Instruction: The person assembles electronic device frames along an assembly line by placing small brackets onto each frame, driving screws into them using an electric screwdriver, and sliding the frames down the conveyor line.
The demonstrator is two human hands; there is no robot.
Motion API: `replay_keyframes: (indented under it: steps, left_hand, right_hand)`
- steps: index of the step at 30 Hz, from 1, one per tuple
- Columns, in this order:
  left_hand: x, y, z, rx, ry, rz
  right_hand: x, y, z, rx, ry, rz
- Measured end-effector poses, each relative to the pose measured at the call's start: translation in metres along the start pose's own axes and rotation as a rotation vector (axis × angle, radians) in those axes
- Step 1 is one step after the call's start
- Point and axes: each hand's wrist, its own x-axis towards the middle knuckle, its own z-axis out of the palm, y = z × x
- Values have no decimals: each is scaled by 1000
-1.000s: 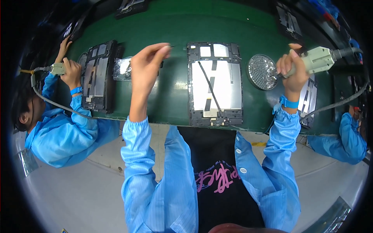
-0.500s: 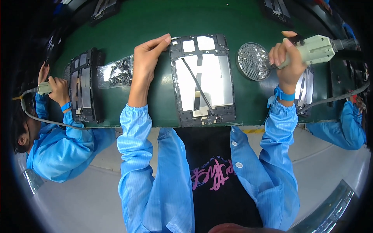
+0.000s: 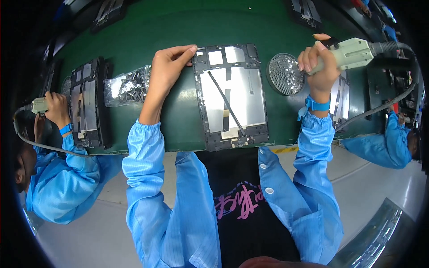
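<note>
Since a second ago, your left hand (image 3: pixel 167 70) is no longer hanging apart from the dark-framed device (image 3: pixel 234 96): it is now touching its far left corner. Your left grip is bringing thumb and forefinger close together there; how tightly they are closing, and on what, I cannot tell. To the right, your right hand (image 3: pixel 321 73) is wrapping its grip firmly round one corded, pale green handheld tool (image 3: pixel 355 53). The device is lying flat before you at the near edge of the green bench (image 3: pixel 179 127), showing one large silvery panel (image 3: pixel 248 107) and one dark strip (image 3: pixel 222 96) crossing it diagonally. One round, gridded dish (image 3: pixel 282 72) is sitting between the device and your right hand; one clear bag (image 3: pixel 126 87) of small dark parts is lying left of your left forearm. At least four other devices (image 3: pixel 87 100) are resting about: one near left, one near right, two far. A co-worker's hand (image 3: pixel 56 109) at left is holding a second, similar tool (image 3: pixel 39 105). One blue wristband (image 3: pixel 318 105) is circling your right wrist.
</note>
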Motion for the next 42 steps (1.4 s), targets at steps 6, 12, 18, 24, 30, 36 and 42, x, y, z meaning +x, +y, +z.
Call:
replay_keyframes:
  steps: [6,12,18,24,30,36,42]
  left_hand:
    - [-6,-1,-13,-188,-129,-76]
    - [-2,-17,-14,-66,-122,113]
    - [2,-21,-19,-129,-184,116]
    - [5,-22,-22,-148,-209,119]
    - [7,-26,-22,-145,-214,119]
    - [7,-30,-20,-137,-182,166]
    - [7,-32,-19,-80,-153,184]
  right_hand:
    - [21,21,66,96,-139,47]
    - [31,53,135,60,-320,148]
    - [28,77,168,117,-428,157]
    - [23,92,174,120,-446,137]
    - [20,98,175,90,-489,119]
    - [15,98,178,226,-413,204]
    - [14,100,179,242,-389,203]
